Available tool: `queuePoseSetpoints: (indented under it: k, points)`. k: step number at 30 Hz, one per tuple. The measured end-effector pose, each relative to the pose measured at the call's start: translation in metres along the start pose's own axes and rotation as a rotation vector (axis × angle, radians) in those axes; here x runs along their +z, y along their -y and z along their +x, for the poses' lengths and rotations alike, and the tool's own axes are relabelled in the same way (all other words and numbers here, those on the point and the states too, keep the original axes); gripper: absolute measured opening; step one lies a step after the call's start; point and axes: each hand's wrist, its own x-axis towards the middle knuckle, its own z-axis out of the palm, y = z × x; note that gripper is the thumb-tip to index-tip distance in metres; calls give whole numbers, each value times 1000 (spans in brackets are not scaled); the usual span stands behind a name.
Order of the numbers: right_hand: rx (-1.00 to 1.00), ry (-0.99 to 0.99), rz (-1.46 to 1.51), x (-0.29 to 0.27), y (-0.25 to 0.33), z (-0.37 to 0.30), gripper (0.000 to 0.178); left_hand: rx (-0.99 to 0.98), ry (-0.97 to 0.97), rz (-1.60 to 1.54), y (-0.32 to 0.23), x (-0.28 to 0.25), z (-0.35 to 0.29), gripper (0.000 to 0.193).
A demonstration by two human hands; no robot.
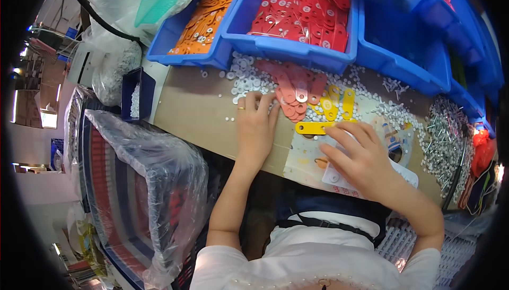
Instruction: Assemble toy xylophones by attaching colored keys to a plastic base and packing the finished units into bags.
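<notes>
My left hand (255, 126) lies flat on the brown cardboard worktop (185, 109), its fingertips among small white washers (249, 80) and touching a pile of red flat tags (294, 91). My right hand (356, 157) rests with fingers spread over a white plate (405, 173), its fingertips at a yellow flat tag (313, 127). More yellow tags (339, 104) lie just beyond. Neither hand visibly grips anything.
Blue bins stand along the back: one with orange tags (204, 22), one with red tags (302, 9), one dark inside (403, 46). A heap of metal screws (445, 136) lies at the right. A plastic-wrapped crate (138, 184) stands at my left.
</notes>
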Motion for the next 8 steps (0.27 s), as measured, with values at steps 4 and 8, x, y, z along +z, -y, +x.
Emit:
queuePoseSetpoints:
  k: [4,8]
  points:
    - [-119,50,-61,44,-18,59,38,53,3,3,5,-3,-11,13]
    - [-112,82,-216,72,-23,76,45,51,34,-35,16,-18,-44,13]
